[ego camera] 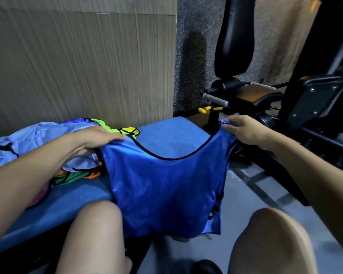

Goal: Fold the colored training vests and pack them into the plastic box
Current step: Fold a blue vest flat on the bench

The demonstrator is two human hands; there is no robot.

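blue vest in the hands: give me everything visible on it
The blue vest is shiny, thin fabric in royal blue with black piping along its scooped neckline and armholes. It is spread open, unfolded, held up by its two shoulder straps: the left hand grips one, the right hand pinches the other. Its body drapes over the blue padded bench edge and hangs between the person's knees. Black loops show along its right side seam. Its left edge lies against the pile of other vests.

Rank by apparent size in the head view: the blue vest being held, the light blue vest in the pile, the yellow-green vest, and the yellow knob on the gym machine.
1. blue vest
2. light blue vest, partly covered by an arm
3. yellow-green vest, mostly hidden
4. yellow knob
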